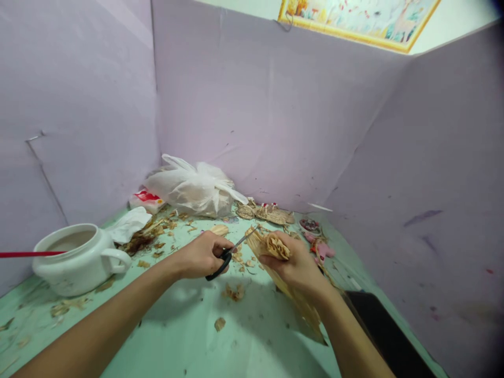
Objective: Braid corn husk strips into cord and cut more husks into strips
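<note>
My left hand is closed around the black handles of a pair of scissors. Their blades point up and right, and the tips reach the edge of a rolled, dry tan husk. My right hand grips that husk, whose layered, coiled end faces me. A long flat strip of the husk hangs below the hand toward the table. Whether the blades are cutting into the edge I cannot tell. Beneath my hands, brown scraps lie scattered on the pale green tabletop.
At the left stands a white pot with a handle, a red stick over its rim. Behind are a white plastic bag and woven tan pieces. A pink item and a black flat object lie right. Purple walls surround the table.
</note>
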`<state>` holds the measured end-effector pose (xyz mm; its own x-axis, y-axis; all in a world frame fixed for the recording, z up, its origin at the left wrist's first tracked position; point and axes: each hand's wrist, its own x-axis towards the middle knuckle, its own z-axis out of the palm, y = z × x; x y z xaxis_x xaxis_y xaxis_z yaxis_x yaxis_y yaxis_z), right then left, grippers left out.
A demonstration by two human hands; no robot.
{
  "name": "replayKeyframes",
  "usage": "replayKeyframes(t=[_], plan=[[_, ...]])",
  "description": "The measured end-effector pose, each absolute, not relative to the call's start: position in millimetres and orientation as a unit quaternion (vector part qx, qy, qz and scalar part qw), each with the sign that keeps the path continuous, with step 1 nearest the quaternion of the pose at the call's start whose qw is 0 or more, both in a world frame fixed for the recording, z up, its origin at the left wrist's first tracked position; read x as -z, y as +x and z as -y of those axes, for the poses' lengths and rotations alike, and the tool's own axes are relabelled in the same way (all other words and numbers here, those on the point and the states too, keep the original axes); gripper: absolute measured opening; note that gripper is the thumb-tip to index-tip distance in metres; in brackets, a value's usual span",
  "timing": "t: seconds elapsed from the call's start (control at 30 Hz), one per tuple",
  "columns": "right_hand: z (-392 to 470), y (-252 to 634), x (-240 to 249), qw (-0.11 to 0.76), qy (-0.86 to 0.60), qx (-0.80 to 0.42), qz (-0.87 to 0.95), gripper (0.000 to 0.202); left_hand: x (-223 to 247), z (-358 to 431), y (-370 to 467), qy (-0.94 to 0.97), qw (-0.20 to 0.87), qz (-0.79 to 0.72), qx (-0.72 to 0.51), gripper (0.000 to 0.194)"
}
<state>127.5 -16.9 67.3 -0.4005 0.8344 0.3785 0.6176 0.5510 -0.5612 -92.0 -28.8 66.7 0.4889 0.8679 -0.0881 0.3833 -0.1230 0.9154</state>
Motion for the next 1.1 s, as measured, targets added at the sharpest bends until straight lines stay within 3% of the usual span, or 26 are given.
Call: replayKeyframes(t=[0.1,0.33,0.77,0.9,1.1], plan=[[17.1,126.0,-66.0,0.322,-0.466,-0.158,0.809,0.03,-67.2,30.0,-91.4,0.707,0.499,-0.436,-0.249,0.013],[15.6,127.9,-63.3,0.314,-0.436,-0.138,0.832,0.006,-68.9,34.4,-89.8,0.729,0.49,-0.408,-0.249,0.01],[16.6,130.4,-65.1,0.319,-0.415,-0.198,0.828,0.004,-62.7,29.4,-93.0,0.686,0.528,-0.436,-0.245,0.027],[19.4,129.5,-64.7,0.279,-0.4,-0.219,0.845,0.007,-69.1,32.2,-94.4,0.724,0.511,-0.398,-0.235,0.023],[20.2,129.5,-65.9,0.259,-0.398,-0.232,0.849,0.007,-63.7,28.3,-100.3,0.704,0.546,-0.406,-0.203,0.036]])
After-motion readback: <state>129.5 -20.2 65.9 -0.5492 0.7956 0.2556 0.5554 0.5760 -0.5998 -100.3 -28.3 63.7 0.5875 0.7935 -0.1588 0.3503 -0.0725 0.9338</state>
